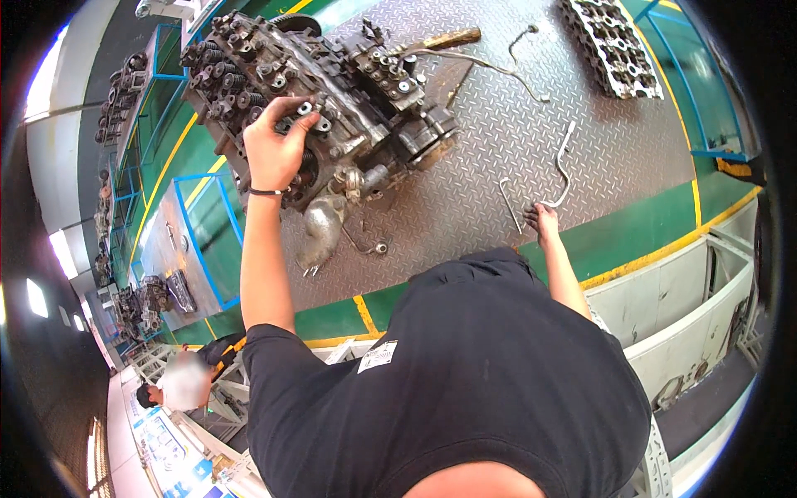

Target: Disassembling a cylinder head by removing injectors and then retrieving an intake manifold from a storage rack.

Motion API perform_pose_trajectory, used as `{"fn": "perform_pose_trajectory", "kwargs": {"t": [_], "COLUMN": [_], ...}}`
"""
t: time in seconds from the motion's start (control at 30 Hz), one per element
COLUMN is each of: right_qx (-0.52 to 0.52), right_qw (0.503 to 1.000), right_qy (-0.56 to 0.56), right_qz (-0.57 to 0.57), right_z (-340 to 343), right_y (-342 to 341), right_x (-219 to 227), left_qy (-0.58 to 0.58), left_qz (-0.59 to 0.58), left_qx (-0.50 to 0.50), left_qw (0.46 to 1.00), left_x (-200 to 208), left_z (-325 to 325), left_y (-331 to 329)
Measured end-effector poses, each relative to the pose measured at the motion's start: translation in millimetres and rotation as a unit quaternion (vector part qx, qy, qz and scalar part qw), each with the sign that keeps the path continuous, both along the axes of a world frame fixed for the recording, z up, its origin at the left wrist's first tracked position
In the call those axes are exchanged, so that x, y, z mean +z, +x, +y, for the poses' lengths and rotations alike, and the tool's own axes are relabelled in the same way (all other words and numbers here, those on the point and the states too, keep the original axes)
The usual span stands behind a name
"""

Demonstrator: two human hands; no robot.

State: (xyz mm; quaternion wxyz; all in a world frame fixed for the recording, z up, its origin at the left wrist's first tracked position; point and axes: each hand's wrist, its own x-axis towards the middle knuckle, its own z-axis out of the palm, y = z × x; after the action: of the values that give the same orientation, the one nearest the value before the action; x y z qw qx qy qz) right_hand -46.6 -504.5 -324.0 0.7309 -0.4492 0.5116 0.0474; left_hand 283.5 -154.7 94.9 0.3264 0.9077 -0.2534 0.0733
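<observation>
A large, greasy engine [307,83] with exposed springs along its top stands on the metal-plated bench. My left hand [278,145] reaches over its near side, thumb and fingers closed around a small metal part [305,109]. Whether that part is loose or fixed to the engine is hidden. Farther right, my right hand [543,221] is low over the bench with darkened fingertips, closed at the near end of a bent silver metal pipe [566,176]. Just left of it lies a thin hooked metal rod [510,206].
On the bench plate [465,191] are a curved metal elbow [321,228], a thin pipe [498,68] and a wooden-looking bar [448,39]. A cylinder head [613,50] sits at the far right. Another person [184,382] is at the lower left.
</observation>
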Motion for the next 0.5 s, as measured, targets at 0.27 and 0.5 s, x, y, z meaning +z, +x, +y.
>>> {"fn": "perform_pose_trajectory", "kwargs": {"t": [0.27, 0.5], "right_qx": [0.035, 0.056], "right_qw": [0.999, 0.997], "right_qy": [0.025, 0.041], "right_qz": [0.032, 0.038], "right_z": [14, 31], "right_y": [25, 36], "right_x": [-16, -28], "left_qy": [-0.009, -0.005], "left_qz": [0.048, 0.060], "left_qx": [-0.009, -0.041], "left_qw": [0.999, 0.997], "left_x": [0, 0], "left_z": [4, 5], "left_y": [4, 8]}}
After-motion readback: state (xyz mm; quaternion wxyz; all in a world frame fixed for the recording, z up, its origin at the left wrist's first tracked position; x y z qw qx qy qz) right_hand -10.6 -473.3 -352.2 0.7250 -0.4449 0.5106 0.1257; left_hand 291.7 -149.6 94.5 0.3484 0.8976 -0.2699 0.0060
